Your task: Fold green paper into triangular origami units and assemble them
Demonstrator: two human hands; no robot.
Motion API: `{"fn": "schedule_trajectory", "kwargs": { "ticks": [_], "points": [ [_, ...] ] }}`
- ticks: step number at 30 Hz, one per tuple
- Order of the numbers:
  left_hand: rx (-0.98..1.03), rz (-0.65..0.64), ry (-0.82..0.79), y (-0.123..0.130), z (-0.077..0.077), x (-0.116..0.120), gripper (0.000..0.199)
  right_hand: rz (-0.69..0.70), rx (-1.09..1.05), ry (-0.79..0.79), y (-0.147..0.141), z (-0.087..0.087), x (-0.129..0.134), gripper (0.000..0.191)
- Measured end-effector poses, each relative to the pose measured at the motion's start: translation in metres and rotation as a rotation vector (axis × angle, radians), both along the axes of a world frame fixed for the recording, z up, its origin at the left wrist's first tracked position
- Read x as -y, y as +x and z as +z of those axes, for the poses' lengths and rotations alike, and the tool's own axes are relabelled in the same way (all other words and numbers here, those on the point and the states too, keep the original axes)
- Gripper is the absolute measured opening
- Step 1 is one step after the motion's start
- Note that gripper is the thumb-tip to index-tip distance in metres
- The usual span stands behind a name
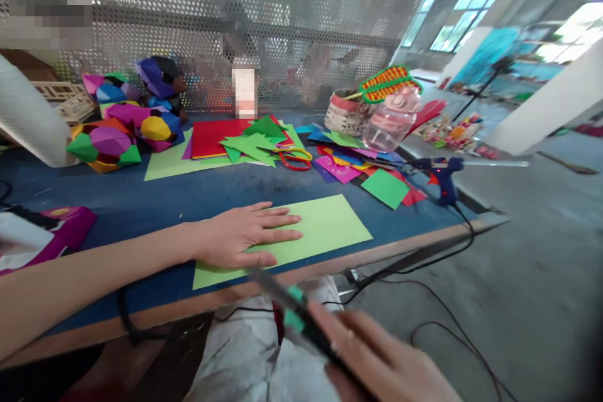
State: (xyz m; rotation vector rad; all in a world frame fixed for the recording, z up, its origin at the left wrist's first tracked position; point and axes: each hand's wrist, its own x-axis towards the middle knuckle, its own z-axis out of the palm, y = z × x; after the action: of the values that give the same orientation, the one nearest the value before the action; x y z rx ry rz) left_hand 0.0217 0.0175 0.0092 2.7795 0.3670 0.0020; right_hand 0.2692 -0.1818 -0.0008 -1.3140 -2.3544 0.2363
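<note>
My left hand (245,234) lies flat with fingers spread on a light green sheet of paper (330,220), pressing it against the blue tabletop near the front edge. In my right hand (381,352), blurred by motion, is a utility knife (301,317) with a dark handle, a teal part and a grey blade. Its blade points up and left, in front of the table edge and close to my left thumb. Whether the blade touches the paper I cannot tell.
Coloured paper (211,138) and red-and-yellow-handled scissors (296,160) lie behind the sheet. Paper balls (108,141) stand at left. At right are loose paper squares (386,187), a pink clear jar (389,125) and a blue glue gun (446,179), its cord hanging over the edge.
</note>
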Motion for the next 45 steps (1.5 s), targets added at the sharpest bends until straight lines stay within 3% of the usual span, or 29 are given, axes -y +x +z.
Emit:
{"fn": "schedule_trajectory", "kwargs": {
  "ticks": [2, 5, 9, 13, 17, 21, 23, 25, 28, 30, 32, 38, 43, 45],
  "points": [
    [0.001, 0.037, -0.008, 0.001, 0.001, 0.003, 0.063, -0.185, -0.039, 0.05, 0.028, 0.01, -0.012, 0.053],
    [0.021, 0.199, 0.014, 0.006, 0.002, 0.01, 0.075, -0.424, 0.036, 0.18, 0.07, 0.018, -0.043, 0.048],
    [0.009, 0.42, 0.053, 0.015, 0.006, 0.019, 0.085, -0.534, 0.176, 0.189, 0.117, 0.012, -0.095, 0.05],
    [-0.09, 0.52, 0.027, 0.023, 0.013, 0.022, 0.105, -0.535, 0.262, 0.196, 0.137, -0.001, -0.137, 0.049],
    [-0.138, 0.575, -0.007, 0.025, 0.018, 0.021, 0.113, -0.522, 0.301, 0.225, 0.133, -0.009, -0.157, 0.044],
    [-0.113, 0.587, -0.02, 0.026, 0.021, 0.022, 0.107, -0.529, 0.294, 0.292, 0.111, -0.002, -0.153, 0.043],
    [-0.089, 0.59, -0.023, 0.026, 0.021, 0.023, 0.103, -0.361, 0.235, 0.24, 0.097, 0.006, -0.149, 0.039],
    [-0.072, 0.585, -0.028, 0.026, 0.021, 0.023, 0.103, -0.107, 0.165, 0.075, 0.084, 0.015, -0.147, 0.037],
    [-0.069, 0.58, -0.051, 0.024, 0.017, 0.024, 0.113, 0.088, 0.144, -0.141, 0.071, 0.025, -0.155, 0.061],
    [-0.068, 0.591, -0.066, 0.021, 0.015, 0.025, 0.117, 0.101, 0.173, -0.198, 0.066, 0.028, -0.165, 0.08],
    [-0.063, 0.6, -0.068, 0.019, 0.014, 0.026, 0.117, 0.1, 0.203, -0.227, 0.062, 0.032, -0.175, 0.088],
    [-0.093, 0.638, -0.071, 0.014, 0.021, 0.03, 0.112, 0.036, 0.225, -0.317, 0.055, 0.041, -0.195, 0.06],
    [-0.08, 0.67, -0.034, 0.004, 0.025, 0.028, 0.111, 0.037, 0.14, -0.348, 0.048, 0.041, -0.203, 0.023],
    [-0.062, 0.694, 0.004, -0.002, 0.026, 0.025, 0.105, 0.027, 0.091, -0.356, 0.042, 0.039, -0.206, 0.02]
  ]
}}
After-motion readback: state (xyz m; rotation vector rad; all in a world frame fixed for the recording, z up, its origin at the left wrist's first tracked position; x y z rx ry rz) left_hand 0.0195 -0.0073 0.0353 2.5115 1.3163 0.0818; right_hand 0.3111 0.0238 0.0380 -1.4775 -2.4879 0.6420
